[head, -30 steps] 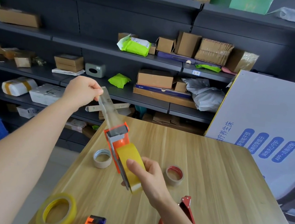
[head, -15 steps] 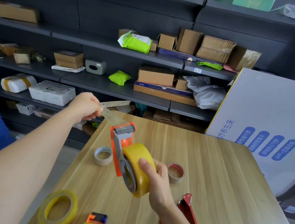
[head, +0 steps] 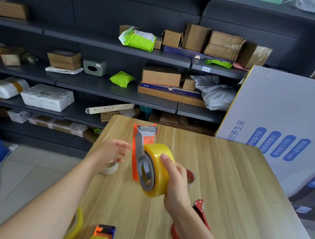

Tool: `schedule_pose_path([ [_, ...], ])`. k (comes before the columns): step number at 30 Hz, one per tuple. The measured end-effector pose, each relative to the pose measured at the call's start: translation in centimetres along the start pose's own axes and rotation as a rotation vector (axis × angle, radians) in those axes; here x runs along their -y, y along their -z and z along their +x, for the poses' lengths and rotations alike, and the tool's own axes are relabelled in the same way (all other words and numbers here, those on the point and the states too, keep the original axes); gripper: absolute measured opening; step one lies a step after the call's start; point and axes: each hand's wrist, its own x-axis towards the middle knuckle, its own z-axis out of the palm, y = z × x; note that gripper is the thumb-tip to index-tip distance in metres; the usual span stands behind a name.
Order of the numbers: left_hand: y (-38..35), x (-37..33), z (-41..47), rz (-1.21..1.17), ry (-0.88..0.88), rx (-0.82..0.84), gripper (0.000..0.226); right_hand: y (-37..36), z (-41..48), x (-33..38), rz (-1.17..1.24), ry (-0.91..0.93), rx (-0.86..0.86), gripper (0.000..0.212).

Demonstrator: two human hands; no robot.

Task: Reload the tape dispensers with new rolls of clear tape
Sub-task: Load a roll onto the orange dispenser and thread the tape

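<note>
Over the middle of the counter (head: pixel 233 187), the right grip (head: pixel 175 182) is curling fingers and thumb round the new tape roll (head: pixel 161 159) seated on the orange dispenser (head: pixel 140 139), probably steadying it for threading. At nine o'clock the left grip (head: pixel 109 153) is hovering with loose fingers, holding nothing. Whether tape is reaching the roller is proving hard to tell. The right forearm is hiding part of a red dispenser (head: pixel 201 210) at five o'clock, and the frame edge is cutting off another dispenser (head: pixel 103 237) at six.

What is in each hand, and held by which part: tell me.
The right hand grips the tape dispenser by its tape roll, fingers curled round the outer face. The left hand holds nothing.
</note>
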Motion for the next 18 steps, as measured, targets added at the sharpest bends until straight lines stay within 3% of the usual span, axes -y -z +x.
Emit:
schedule_pose_path([
  [5, -2.5, 1.1, -1.6, -0.216, 0.022, 0.144, 0.027, 0.1, -0.1, 0.6, 0.038, -0.038, -0.128, 0.028],
  [9, -4.5, 1.9, -2.9, -0.403, 0.024, 0.224, 0.022, -0.1, -0.2, 0.5, 0.028, -0.083, -0.174, 0.059],
  [18, -7.8, 5.2, -6.0, -0.498, 0.037, 0.209, 0.042, 0.9, -1.3, 0.0, 0.034, -0.167, -0.276, 0.028],
])
